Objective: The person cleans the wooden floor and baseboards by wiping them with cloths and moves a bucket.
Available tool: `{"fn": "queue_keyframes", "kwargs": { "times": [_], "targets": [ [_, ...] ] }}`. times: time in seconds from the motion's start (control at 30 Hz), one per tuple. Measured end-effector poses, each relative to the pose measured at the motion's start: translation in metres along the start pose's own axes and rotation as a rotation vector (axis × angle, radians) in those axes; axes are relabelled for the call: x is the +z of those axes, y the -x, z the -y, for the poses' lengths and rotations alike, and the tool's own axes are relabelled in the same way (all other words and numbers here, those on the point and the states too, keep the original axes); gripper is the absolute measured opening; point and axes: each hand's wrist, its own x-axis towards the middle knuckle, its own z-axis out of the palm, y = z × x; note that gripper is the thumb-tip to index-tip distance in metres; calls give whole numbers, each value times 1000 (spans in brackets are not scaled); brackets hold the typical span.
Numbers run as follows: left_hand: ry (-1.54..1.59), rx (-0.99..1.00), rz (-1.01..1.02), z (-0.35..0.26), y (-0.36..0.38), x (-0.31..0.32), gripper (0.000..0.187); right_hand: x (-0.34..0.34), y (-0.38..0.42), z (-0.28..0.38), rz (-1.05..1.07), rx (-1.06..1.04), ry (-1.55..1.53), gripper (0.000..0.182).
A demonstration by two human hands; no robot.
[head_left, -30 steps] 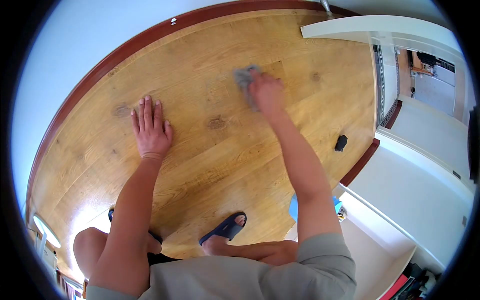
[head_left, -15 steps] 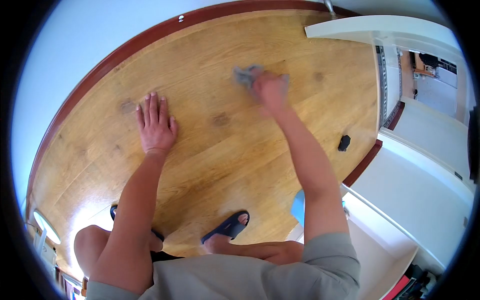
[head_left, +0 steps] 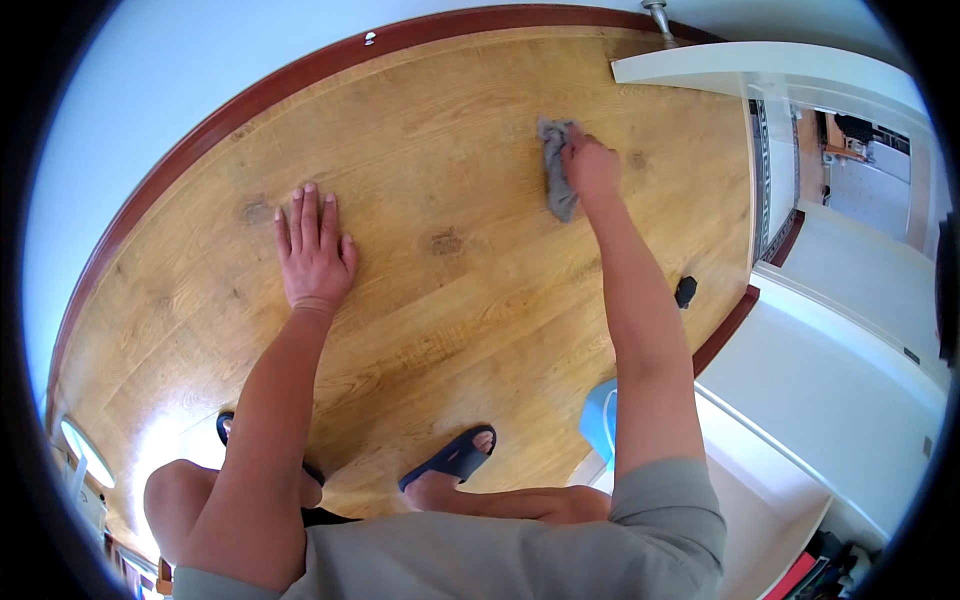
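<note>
My right hand (head_left: pixel 592 168) presses a crumpled grey cloth (head_left: pixel 556 180) against the wooden floor (head_left: pixel 440 130), far out near the open white door (head_left: pixel 760 70). The cloth sticks out to the left of the fingers. My left hand (head_left: pixel 315 252) lies flat on the floor with fingers spread, palm down, holding nothing, beside a dark knot in the wood. My arm is stretched straight over the boards.
A dark red skirting board (head_left: pixel 250 100) runs along the white wall. A small black door stop (head_left: pixel 685 291) sits on the floor at the right. A blue object (head_left: pixel 598 425) shows behind my right arm. My foot in a blue sandal (head_left: pixel 450 462) rests below.
My right hand has slid the cloth to the right and farther away, toward the door. My left hand has stayed planted in the same spot.
</note>
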Motion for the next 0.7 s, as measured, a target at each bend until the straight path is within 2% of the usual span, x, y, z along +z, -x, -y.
{"fn": "queue_keyframes", "kwargs": {
  "times": [0.07,0.17,0.27,0.37,0.47,0.57,0.67,0.7],
  "targets": [
    [1,-1,3,1,0,-1,59,-5,-4,-6,-4,86,-51,36],
    [13,-10,11,-2,-1,-2,60,-6,10,24,90,-22,54,37],
    [12,-20,15,0,0,-1,60,2,19,30,-22,-207,17,35],
    [20,-4,6,-1,0,0,61,1,-5,-8,37,-4,25,37],
    [7,1,7,1,1,-1,60,14,-8,-10,5,57,-46,24],
    [27,-8,8,-1,-1,-1,60,15,14,23,-29,-94,98,25],
    [24,-9,21,-1,1,-4,59,18,9,7,-67,-203,67,26],
    [19,-3,15,-1,1,-3,59,15,5,-1,-56,-114,34,25]
  ]
}}
